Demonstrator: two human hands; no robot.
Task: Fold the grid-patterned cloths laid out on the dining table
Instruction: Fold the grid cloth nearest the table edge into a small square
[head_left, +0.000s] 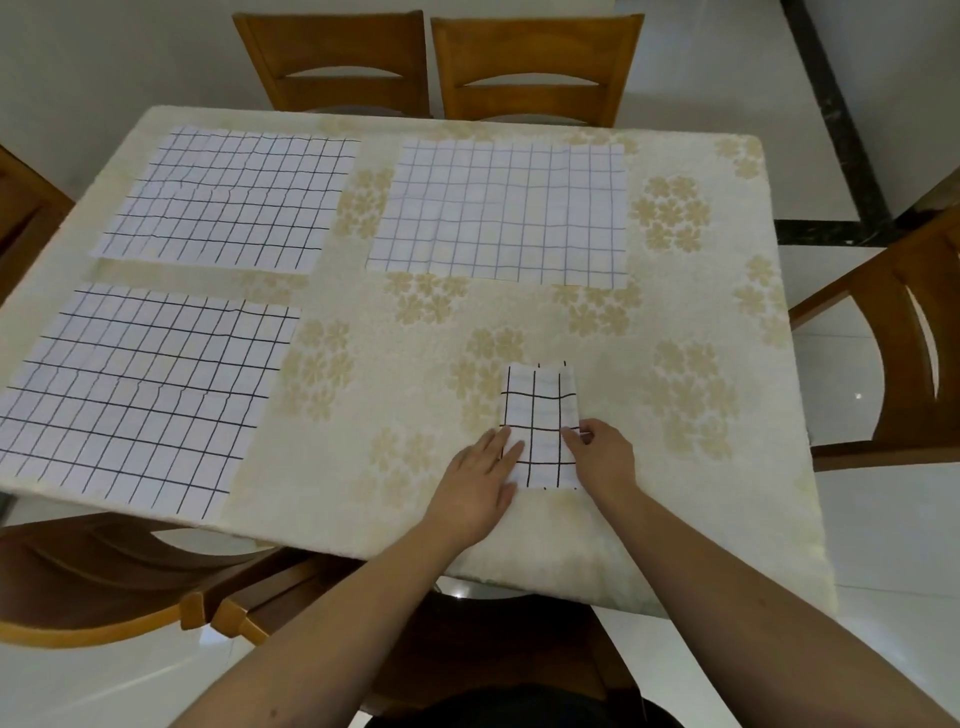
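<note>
1. Folded cloth (540, 415): narrow white strip with black grid, lying on the dining table (675, 519) near the front edge, right of centre. Long axis runs away from the person.
2. Left hand (480, 486): flat, fingers straight and together, pressing on the strip's lower left portion. Fingertips reach onto the cloth; the palm rests on the tablecloth just beside it.
3. Right hand (602, 460): at the strip's right edge, about mid-length. Thumb and forefinger pinch that edge; the other fingers are curled in behind.
4. The strip lies between the two hands; its far half extends beyond both, untouched.
5. Three cloths lie flat and unfolded: far-left cloth (228, 200), near-left cloth (135, 400) reaching the table's left front edge, and far-centre cloth (501, 213) with a fainter, bluish grid. All are well apart from the hands.
6. The table carries a cream cover with pale gold flower clusters.
7. Wooden chairs (535, 67) stand around the table: two at the far side, others at left, right and front.
</note>
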